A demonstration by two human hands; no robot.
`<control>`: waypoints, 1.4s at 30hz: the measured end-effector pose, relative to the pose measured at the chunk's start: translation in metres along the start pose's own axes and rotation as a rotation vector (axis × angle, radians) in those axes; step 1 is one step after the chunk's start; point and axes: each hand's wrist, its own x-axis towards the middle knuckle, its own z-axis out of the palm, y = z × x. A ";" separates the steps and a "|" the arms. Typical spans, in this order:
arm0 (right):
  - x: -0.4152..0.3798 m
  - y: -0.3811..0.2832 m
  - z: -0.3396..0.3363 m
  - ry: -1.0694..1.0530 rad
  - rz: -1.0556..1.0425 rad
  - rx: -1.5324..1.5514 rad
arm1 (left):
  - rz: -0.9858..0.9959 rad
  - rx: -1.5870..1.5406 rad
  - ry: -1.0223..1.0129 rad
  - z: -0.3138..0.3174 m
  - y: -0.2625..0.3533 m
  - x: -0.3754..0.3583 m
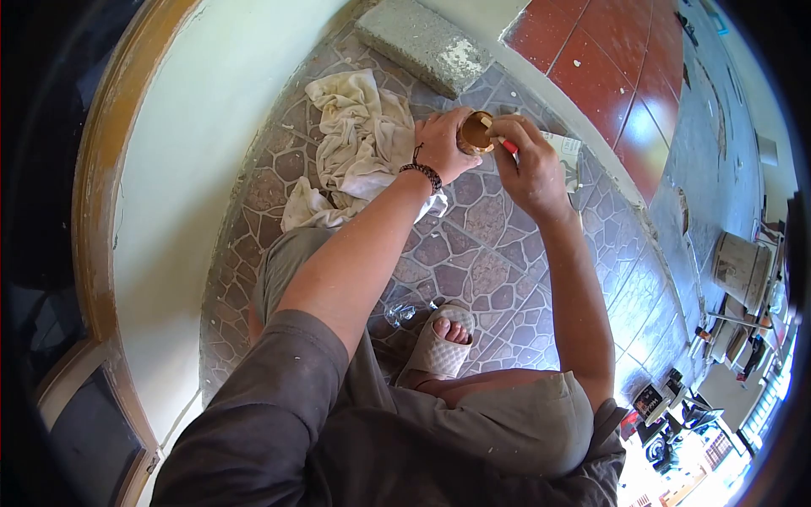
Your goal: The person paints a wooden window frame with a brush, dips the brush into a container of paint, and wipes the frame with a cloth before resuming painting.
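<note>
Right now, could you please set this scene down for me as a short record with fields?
Left hand: holding a small can
Right hand: holding a red-handled tool, exact type unclear
Can: open at the top, brown inside
Cloth: pale, crumpled on the floor, left of the can
Block: grey with a whitish patch, beyond the hands
Slipper: pale, worn on a foot

Floor is showing a stone pattern. Cloth is lying crumpled at left; block is resting beyond it, far side; shiny wrapper is lying nearer, beside a slipper standing under a foot.
</note>
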 end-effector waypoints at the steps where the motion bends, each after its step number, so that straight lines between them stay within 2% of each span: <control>1: -0.003 -0.001 0.002 0.016 -0.027 -0.011 | -0.002 0.006 0.012 0.001 0.000 0.000; 5: -0.010 -0.001 0.010 0.102 -0.047 -0.053 | -0.021 -0.003 0.008 0.001 0.000 -0.001; 7: -0.013 0.000 0.012 0.216 0.163 0.067 | -0.022 -0.046 0.013 -0.001 0.001 -0.002; 9: -0.011 -0.002 0.010 0.234 0.197 0.087 | -0.028 -0.043 0.022 0.000 0.002 -0.003; 11: -0.006 -0.010 0.007 0.213 0.489 0.210 | -0.034 -0.042 0.033 0.002 0.002 -0.004; 15: -0.006 -0.005 0.020 0.302 0.501 0.296 | -0.077 -0.002 0.000 0.001 0.005 -0.004; 18: -0.005 -0.004 0.026 0.326 0.605 0.177 | -0.074 0.006 0.001 0.002 0.004 -0.004; 20: -0.010 0.007 0.036 0.483 0.600 0.252 | -0.071 0.006 -0.003 0.003 0.004 -0.004; 24: -0.014 0.011 0.043 0.526 0.628 0.311 | -0.095 0.012 -0.050 -0.001 0.006 -0.003; 26: -0.014 0.012 0.044 0.643 0.688 0.758 | -0.095 0.013 -0.047 -0.002 0.007 -0.004; 29: -0.019 0.012 0.038 0.698 0.701 0.888 | -0.081 0.013 -0.035 -0.001 0.006 -0.004; 33: -0.020 0.012 0.029 0.610 0.710 0.663 | -0.103 0.017 -0.066 -0.003 0.008 -0.003; 35: -0.011 -0.004 0.019 0.414 0.798 0.404 | -0.116 0.022 -0.089 -0.004 0.010 -0.003; 42: -0.007 0.007 0.019 0.407 0.837 0.797 | -0.127 0.033 -0.076 -0.002 0.011 -0.003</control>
